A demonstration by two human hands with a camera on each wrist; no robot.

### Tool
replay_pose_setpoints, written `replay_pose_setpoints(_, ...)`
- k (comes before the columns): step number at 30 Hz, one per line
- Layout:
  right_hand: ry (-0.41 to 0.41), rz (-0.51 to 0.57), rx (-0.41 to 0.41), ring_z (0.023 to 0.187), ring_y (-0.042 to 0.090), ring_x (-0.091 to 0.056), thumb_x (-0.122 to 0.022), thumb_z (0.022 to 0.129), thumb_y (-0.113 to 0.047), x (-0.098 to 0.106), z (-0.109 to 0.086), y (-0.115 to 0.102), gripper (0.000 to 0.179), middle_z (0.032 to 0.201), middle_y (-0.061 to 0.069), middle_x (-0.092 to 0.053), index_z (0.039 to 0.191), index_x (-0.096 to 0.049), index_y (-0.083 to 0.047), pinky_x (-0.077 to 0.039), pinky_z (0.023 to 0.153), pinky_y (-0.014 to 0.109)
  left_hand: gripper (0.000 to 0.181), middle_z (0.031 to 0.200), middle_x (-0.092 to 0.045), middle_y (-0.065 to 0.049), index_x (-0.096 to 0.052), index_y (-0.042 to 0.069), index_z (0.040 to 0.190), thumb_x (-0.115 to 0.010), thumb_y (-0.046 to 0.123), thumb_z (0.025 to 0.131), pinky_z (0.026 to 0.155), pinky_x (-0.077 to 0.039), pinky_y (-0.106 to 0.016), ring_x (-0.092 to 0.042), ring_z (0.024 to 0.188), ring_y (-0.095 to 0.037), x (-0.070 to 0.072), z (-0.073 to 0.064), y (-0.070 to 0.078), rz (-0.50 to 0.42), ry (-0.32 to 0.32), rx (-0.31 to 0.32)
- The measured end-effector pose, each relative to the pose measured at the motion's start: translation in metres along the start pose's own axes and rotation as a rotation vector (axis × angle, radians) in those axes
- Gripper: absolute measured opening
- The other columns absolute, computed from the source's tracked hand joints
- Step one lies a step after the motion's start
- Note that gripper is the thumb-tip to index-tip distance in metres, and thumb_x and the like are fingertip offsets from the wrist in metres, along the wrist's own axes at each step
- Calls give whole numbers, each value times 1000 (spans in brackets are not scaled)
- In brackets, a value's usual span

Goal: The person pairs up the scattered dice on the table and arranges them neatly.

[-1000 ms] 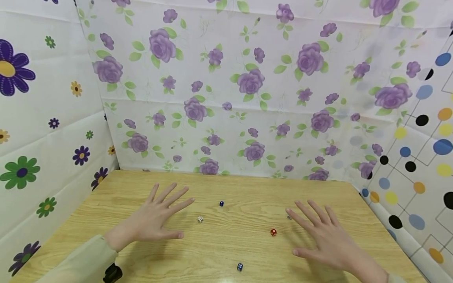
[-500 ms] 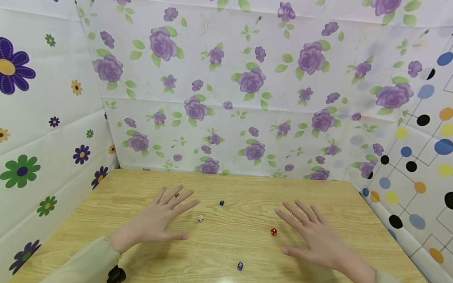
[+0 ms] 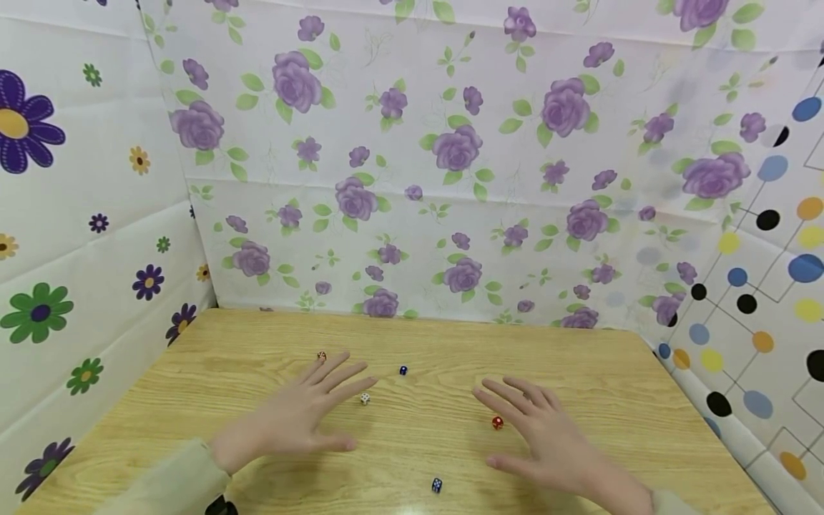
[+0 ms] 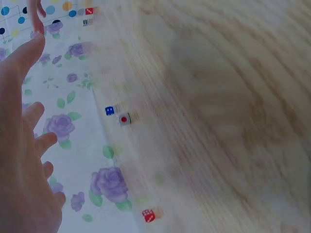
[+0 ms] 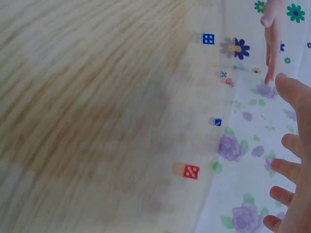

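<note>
Both hands hover over the wooden table with fingers spread, holding nothing. The left hand is at centre-left in the head view; just beyond its fingertips lies a red die, and a white die is right of its index finger. My right hand is over the right half, its fingers near another red die. A second white die is mostly covered by those fingers; the left wrist view shows a small pale die there. Between the hands are a far blue die and a nearer blue die.
The wooden table ends at a back cloth with purple roses. A flower-print cloth hangs at the left side, and a dotted cloth at the right.
Both hands have drifted inward and toward the near edge, the left going right and the right going left. The far red die, hidden at first, now shows. The dice stay put.
</note>
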State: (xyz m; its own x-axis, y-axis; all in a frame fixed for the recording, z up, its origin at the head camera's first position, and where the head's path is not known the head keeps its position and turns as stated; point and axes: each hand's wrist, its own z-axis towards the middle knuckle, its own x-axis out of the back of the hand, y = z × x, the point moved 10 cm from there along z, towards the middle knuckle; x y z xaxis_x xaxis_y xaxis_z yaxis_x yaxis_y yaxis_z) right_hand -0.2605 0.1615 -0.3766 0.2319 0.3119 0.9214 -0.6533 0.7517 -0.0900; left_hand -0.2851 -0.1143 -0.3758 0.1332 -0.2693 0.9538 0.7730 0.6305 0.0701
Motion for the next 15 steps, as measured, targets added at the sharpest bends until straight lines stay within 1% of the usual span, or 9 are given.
replay_pose_setpoints(3, 17, 32, 7, 141, 30, -38, -75, 82, -51, -3, 2, -4, 85, 158, -8, -37, 154, -34, -31, -37, 100, 63, 84, 164, -28, -4, -26, 26, 157, -66, 53, 88, 111, -30, -67, -26, 149, -42, -3, 1, 5, -33, -22, -1)
replay_pose_setpoints(6, 31, 57, 12, 138, 27, -42, -75, 83, -49, -4, 4, -10, 83, 155, -10, -42, 153, -34, -33, -39, 100, 65, 82, 164, -27, -2, -24, 29, 157, -63, 55, 90, 112, -31, -65, -27, 149, -40, -7, 3, 10, -72, -51, 11)
replay_pose_setpoints(9, 63, 99, 20, 132, 21, -48, -76, 84, -44, -5, 5, -16, 79, 150, -11, -48, 151, -37, -34, -44, 97, 58, 81, 164, -26, 1, -21, 33, 157, -61, 56, 91, 111, -34, -62, -27, 150, -38, -10, 3, 15, -111, -80, 29)
replay_pose_setpoints(13, 105, 164, 26, 123, 13, -54, -78, 84, -37, -5, 6, -24, 72, 143, -7, -57, 147, -44, -32, -51, 91, 47, 79, 164, -28, 2, -20, 36, 157, -61, 54, 92, 110, -37, -60, -28, 150, -36, -15, 4, 21, -159, -95, 31)
replay_pose_setpoints(15, 106, 196, 21, 123, 13, -55, -78, 84, -35, -7, 6, -27, 70, 141, -6, -58, 146, -46, -32, -51, 93, 50, 79, 163, -29, 1, -19, 37, 157, -62, 52, 92, 110, -37, -60, -29, 149, -36, -17, 4, 24, -185, -98, 31)
